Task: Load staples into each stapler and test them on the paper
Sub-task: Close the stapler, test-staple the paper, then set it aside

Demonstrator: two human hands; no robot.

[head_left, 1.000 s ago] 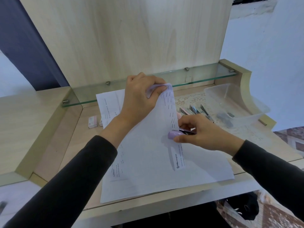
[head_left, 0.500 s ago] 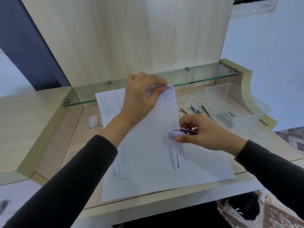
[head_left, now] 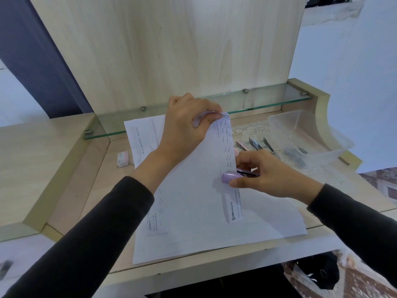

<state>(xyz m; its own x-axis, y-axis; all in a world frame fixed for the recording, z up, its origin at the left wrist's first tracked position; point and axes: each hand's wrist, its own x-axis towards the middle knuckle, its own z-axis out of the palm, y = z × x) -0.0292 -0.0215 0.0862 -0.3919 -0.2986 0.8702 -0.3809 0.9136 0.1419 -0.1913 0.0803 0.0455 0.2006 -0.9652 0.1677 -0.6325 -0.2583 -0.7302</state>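
Both arms wore long black sleeves of plain, matte cloth. The left sleeve [head_left: 86, 233] filled the lower left of the view and ended at the wrist in a straight, snug edge; the right sleeve [head_left: 354, 222] entered from the right side and ended the same way. The cloth lay close on the forearms, with only shallow folds near the wrists, and it looked like a soft knit, though the picture was too smeared at the edges to be sure. Past the sleeve ends the left hand [head_left: 187, 123] and the right hand [head_left: 266, 171] were bare. On the right thumb a short, rounded nail showed.
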